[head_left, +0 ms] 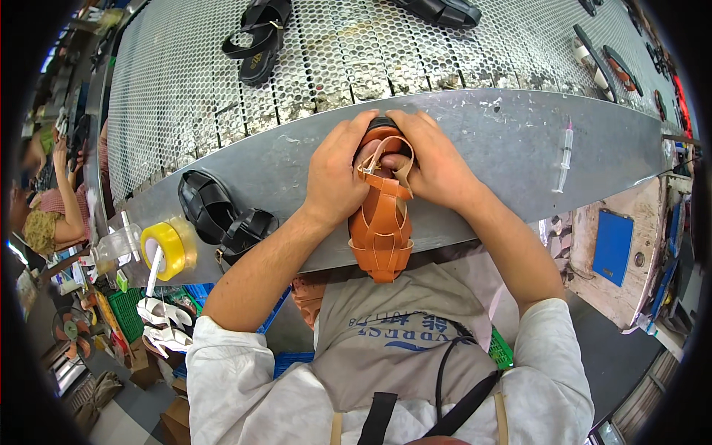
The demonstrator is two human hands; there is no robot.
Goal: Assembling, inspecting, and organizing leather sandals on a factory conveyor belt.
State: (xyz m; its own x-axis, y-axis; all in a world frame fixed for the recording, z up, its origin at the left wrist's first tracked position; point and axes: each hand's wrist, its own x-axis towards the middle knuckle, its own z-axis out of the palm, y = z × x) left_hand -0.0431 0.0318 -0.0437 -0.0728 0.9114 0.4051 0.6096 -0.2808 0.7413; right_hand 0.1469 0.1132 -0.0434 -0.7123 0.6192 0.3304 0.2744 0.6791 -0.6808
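Between my two hands is a tan-brown sandal [380, 230], its woven strap toe toward my body and its heel away from me. My left hand [337, 167] wraps the heel end from the left, with the thumb reaching inside by the ankle strap. From the other side my right hand [434, 163] grips the heel, its thumb also pressed in at the strap. A small buckle shows on the ankle strap near my left thumb. The sandal is over the near edge of a grey metal ledge [504, 148]. The sole is mostly hidden.
A black sandal pair [211, 208] lies left on the ledge, beside a yellow tape roll [165, 251] and a clear bottle [119, 248]. A syringe [566, 159] lies right. Beyond, a mesh conveyor [311, 96] carries a black sandal [259, 44]. White sandals [165, 326] sit lower left.
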